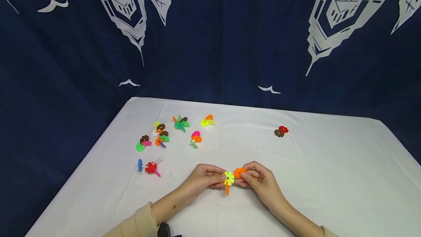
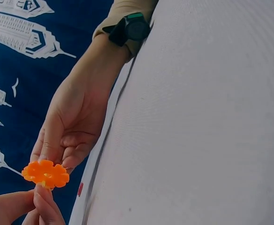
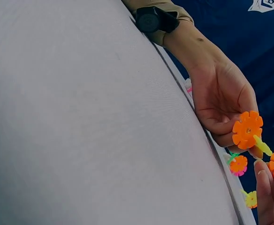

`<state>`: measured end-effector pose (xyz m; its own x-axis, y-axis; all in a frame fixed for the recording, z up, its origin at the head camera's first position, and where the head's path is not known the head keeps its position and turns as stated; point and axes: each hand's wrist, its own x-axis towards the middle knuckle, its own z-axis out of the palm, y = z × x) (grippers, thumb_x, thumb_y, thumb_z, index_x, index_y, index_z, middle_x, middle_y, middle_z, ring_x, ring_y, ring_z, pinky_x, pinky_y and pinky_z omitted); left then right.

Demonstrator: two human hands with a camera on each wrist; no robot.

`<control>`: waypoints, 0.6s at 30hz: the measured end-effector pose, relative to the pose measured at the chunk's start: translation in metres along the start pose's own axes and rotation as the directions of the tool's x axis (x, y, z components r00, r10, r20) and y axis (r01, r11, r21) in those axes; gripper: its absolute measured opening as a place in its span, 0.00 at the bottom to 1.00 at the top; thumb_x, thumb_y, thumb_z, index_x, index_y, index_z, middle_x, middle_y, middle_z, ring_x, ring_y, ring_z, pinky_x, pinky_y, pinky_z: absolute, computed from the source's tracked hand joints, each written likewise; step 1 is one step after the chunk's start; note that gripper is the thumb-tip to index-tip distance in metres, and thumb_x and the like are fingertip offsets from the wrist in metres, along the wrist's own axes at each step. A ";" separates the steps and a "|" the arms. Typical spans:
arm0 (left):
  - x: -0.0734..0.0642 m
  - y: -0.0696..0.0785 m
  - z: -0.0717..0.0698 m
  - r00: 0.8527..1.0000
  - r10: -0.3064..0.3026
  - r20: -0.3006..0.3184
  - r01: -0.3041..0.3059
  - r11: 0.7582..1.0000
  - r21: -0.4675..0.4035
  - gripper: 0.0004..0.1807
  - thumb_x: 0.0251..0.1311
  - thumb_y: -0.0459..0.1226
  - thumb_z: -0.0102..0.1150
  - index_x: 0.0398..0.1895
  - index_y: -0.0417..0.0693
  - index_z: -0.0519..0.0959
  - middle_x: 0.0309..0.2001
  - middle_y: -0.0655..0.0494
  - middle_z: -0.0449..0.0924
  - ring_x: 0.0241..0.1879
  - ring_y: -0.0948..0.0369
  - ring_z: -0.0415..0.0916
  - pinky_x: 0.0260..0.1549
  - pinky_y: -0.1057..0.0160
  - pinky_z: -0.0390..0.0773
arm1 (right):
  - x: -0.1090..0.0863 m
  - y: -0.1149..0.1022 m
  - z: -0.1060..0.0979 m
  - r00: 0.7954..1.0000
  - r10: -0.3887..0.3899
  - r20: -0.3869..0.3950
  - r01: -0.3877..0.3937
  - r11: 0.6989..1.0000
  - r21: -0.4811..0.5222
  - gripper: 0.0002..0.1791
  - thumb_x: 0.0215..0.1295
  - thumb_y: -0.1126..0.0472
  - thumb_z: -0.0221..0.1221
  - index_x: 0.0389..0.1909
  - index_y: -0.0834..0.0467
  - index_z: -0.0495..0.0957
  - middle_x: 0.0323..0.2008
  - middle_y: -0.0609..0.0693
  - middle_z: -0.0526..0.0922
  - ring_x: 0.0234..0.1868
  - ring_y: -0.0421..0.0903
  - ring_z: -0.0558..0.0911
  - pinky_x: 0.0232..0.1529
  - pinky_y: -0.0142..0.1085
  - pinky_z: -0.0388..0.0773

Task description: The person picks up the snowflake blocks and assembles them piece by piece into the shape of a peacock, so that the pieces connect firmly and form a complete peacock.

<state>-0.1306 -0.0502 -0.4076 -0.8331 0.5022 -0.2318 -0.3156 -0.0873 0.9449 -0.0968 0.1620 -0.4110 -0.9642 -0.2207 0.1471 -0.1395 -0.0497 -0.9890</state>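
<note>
l hand: we see the l hand (image 1: 205, 178) pinching the yellow disc (image 1: 229, 178) betw thumb & fingers, w/ a lower orange disc (image 1: 227, 189) slotted in, edge-on to head cam.
r hand: we see the r hand (image 1: 261, 182) pinching a flat orange disc (image 1: 239, 172) by its rim; hands close tog., discs betw them.
yellow/orange gap: just beside each other; we can't tell if touching.
hidden: in l wrist view an orange disc covers most of the yellow; we can't tell which orange.
cut off: r fingers at r edge of r wrist view, l hand at lower l of l wrist view; dark wrist device (image 1: 163, 230) cropped at bottom of head view.
hard to see: a clear-ish bit on the red-blue cluster (image 1: 151, 167), nearly lost vs cloth.
table edges: white table (image 1: 329, 175) meets the curtain (image 1: 223, 46) at far edge; near edge out of head view.
room: green cluster (image 1: 180, 125) far l, brown-red pair (image 1: 279, 133) far r, cloth stretching betw; both well apart from hands.
texture: discs look like smooth plastic, notched petal rims; cloth faintly creased; curtain dark blue, white upside-down towers.
</note>
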 end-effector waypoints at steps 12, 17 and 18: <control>0.001 -0.002 0.000 0.999 -0.030 -0.044 0.030 0.999 -0.011 0.14 0.58 0.28 0.59 0.45 0.26 0.78 0.31 0.50 0.82 0.23 0.66 0.77 0.30 0.71 0.79 | -0.001 0.004 -0.001 0.999 -0.052 0.013 0.052 0.999 0.011 0.09 0.64 0.74 0.54 0.40 0.78 0.69 0.32 0.63 0.82 0.33 0.50 0.84 0.36 0.38 0.81; 0.001 -0.001 -0.001 0.999 -0.041 -0.021 0.041 0.999 -0.012 0.14 0.59 0.29 0.59 0.45 0.27 0.78 0.30 0.51 0.82 0.23 0.66 0.77 0.30 0.71 0.79 | 0.000 0.005 0.000 0.997 -0.071 0.010 0.071 0.997 0.009 0.09 0.64 0.74 0.54 0.41 0.78 0.70 0.33 0.64 0.82 0.33 0.50 0.84 0.36 0.39 0.80; 0.001 0.000 -0.001 0.999 -0.042 -0.013 0.041 0.999 -0.008 0.14 0.59 0.29 0.59 0.45 0.27 0.78 0.29 0.51 0.82 0.23 0.67 0.77 0.30 0.71 0.79 | 0.000 0.005 0.000 0.997 -0.070 0.014 0.070 0.997 0.011 0.09 0.64 0.73 0.54 0.41 0.78 0.70 0.33 0.64 0.82 0.33 0.50 0.84 0.36 0.39 0.81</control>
<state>-0.1322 -0.0506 -0.4086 -0.8250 0.4943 -0.2739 -0.3533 -0.0730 0.9327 -0.0979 0.1612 -0.4164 -0.9486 -0.2306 0.2166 -0.2045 -0.0756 -0.9759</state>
